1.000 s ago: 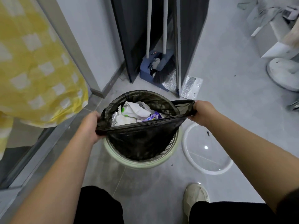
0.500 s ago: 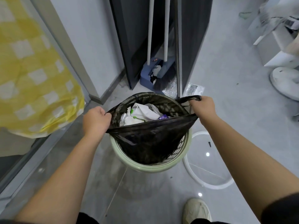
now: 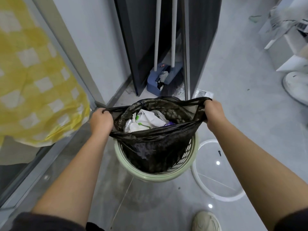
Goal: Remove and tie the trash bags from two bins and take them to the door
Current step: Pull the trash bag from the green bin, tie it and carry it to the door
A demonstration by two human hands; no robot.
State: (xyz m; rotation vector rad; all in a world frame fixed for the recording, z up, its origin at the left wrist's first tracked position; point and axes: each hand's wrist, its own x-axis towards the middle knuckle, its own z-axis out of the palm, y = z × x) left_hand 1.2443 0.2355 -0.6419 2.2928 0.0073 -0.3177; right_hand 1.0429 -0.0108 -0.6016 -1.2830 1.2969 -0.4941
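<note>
A black trash bag [image 3: 155, 147] hangs partly lifted out of a pale green mesh bin [image 3: 150, 176] on the grey floor. Crumpled white paper and wrappers [image 3: 146, 120] fill the bag's open mouth. My left hand [image 3: 100, 121] grips the bag's left handle, pulled out to the left. My right hand [image 3: 214, 112] grips the right handle, stretched to the right. The bag's lower part still sits inside the bin.
A white ring [image 3: 216, 170] lies on the floor right of the bin. A blue dustpan and broom [image 3: 162, 79] stand in a dark cabinet gap behind. Yellow checked cloth [image 3: 33, 84] hangs at left. A white fan base [image 3: 296, 85] sits far right. My shoe [image 3: 206, 221] is below.
Both hands have risen and pulled apart, drawing the bag's handles out and lifting the bag higher out of the bin.
</note>
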